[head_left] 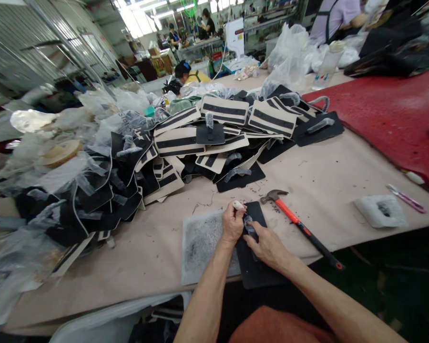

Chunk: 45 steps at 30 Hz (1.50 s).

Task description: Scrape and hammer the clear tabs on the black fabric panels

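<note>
A black panel (254, 267) lies in front of me, partly over a worn grey-white pad (200, 247). Across the panel runs a handle wrapped in clear plastic (249, 227). My right hand (270, 245) is closed around the near part of this handle. At its far end my left hand (232, 223) is closed in a pinch, with a white covering (238, 205) on one finger; what sits between those fingertips is too small to make out. A claw hammer (298, 221) with an orange and black grip lies right of the panel, beside scattered small dark bits.
A large heap of black and cream panels (175, 142) with plastic-wrapped handles spreads across the back and left. To the right are a white block (381, 211), purple-handled snips (407, 199) and a red sheet (389, 114). A pale bin (121, 317) stands below the table edge. Other people work farther back.
</note>
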Each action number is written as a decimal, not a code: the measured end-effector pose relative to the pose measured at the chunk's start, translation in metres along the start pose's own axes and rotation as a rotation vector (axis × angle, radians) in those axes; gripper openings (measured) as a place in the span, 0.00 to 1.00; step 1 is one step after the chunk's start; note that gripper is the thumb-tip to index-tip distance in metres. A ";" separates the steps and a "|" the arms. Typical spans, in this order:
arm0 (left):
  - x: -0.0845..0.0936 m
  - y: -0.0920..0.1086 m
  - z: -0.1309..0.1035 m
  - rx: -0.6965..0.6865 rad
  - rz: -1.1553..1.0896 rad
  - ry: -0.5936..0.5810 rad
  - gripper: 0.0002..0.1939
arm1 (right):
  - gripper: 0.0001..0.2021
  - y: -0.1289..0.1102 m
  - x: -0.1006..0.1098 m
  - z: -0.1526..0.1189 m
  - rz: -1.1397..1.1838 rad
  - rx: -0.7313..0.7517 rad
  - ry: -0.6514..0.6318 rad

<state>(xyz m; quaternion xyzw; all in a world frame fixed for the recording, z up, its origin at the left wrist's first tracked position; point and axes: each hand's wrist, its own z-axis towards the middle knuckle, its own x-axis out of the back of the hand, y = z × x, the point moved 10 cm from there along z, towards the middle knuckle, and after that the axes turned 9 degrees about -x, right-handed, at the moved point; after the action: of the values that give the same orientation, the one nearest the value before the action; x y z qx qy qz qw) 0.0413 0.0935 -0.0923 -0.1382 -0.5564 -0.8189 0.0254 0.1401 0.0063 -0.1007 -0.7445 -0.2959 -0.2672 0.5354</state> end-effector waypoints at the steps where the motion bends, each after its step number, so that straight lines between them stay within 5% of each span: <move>1: -0.002 0.004 -0.001 -0.044 0.048 -0.021 0.06 | 0.22 -0.002 0.003 -0.002 0.036 0.024 -0.013; 4: -0.010 0.011 -0.002 -0.127 0.105 -0.099 0.08 | 0.23 0.004 0.029 -0.006 0.149 0.089 0.038; 9: -0.018 0.008 0.001 -0.121 0.072 -0.177 0.07 | 0.20 0.072 0.101 -0.007 -0.173 -0.048 0.450; 12: -0.020 0.004 0.004 -0.096 0.043 -0.186 0.06 | 0.11 0.119 0.101 0.003 -0.335 -0.205 0.337; 15: -0.022 0.003 0.004 -0.102 0.024 -0.197 0.06 | 0.04 0.142 0.083 0.009 -0.001 -0.304 0.080; 19: -0.020 0.004 0.003 -0.110 0.033 -0.189 0.05 | 0.12 0.115 0.068 0.003 0.405 -0.359 -0.182; 23: -0.020 0.003 0.003 -0.102 0.045 -0.198 0.05 | 0.19 0.067 0.116 -0.006 0.478 -0.279 0.072; 26: -0.020 0.003 0.004 -0.106 0.043 -0.193 0.05 | 0.19 0.017 0.160 -0.017 0.147 -0.001 0.334; 28: -0.019 0.003 0.004 -0.113 0.048 -0.192 0.05 | 0.17 -0.005 0.161 -0.018 -0.120 0.097 0.320; 31: -0.020 0.000 0.003 -0.099 0.048 -0.197 0.04 | 0.15 -0.016 0.149 -0.014 -0.365 0.138 0.195; 36: -0.020 0.000 0.002 -0.099 0.025 -0.196 0.07 | 0.18 -0.024 0.174 -0.022 -0.232 0.121 0.422; 41: -0.020 0.000 0.002 -0.093 0.050 -0.207 0.04 | 0.15 -0.023 0.147 -0.015 -0.409 0.166 0.194; 45: -0.020 0.003 0.002 -0.122 0.040 -0.205 0.07 | 0.18 -0.029 0.173 -0.021 -0.235 0.138 0.397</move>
<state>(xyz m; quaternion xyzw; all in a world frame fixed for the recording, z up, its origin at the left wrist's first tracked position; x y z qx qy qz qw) 0.0615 0.0920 -0.0940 -0.2335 -0.5024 -0.8322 -0.0238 0.2348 0.0199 0.0477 -0.5995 -0.2868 -0.4480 0.5980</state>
